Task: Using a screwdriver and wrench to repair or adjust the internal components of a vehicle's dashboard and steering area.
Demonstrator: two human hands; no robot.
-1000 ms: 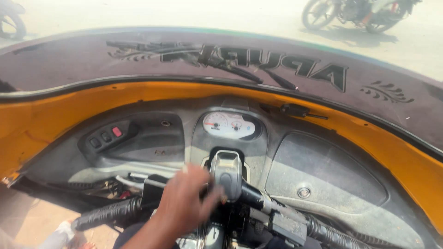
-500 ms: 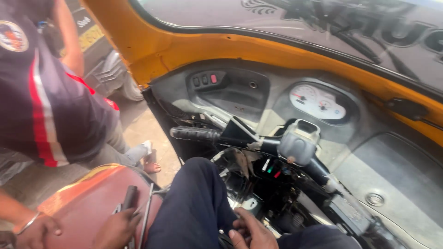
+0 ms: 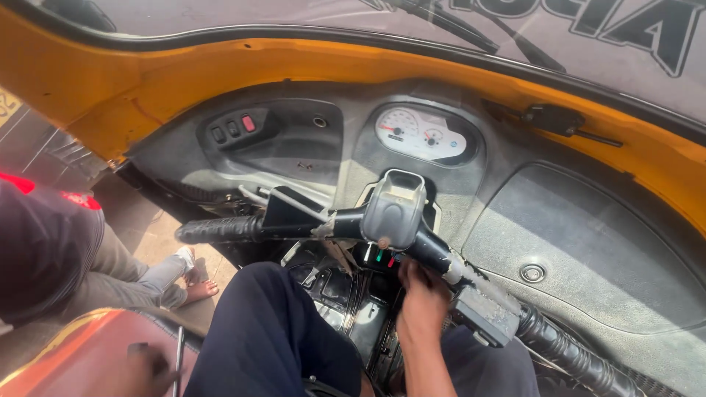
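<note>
I sit inside a three-wheeler behind its black handlebar [image 3: 294,224], which has a grey central housing [image 3: 393,209]. My right hand [image 3: 421,301] reaches up beneath that housing. Its curled fingertips press against the underside next to small red and green parts [image 3: 384,257], and what they pinch is hidden. My left hand [image 3: 151,364] lies low on the reddish-brown seat [image 3: 81,360], next to a thin metal rod [image 3: 179,351]. That hand is dark and blurred. My dark blue trouser leg [image 3: 272,331] fills the space between the two hands.
The grey dashboard holds a white gauge cluster [image 3: 421,134] and a switch panel [image 3: 234,129] under the orange body rim [image 3: 147,81]. Another person in a dark shirt and grey trousers [image 3: 66,265] crouches outside on the left, one bare foot [image 3: 198,290] on the ground. The right grip [image 3: 566,353] angles down.
My right hand has risen from beside my knee to the underside of the handlebar housing. The view has swung right and closer, so the person outside now shows only at the left edge.
</note>
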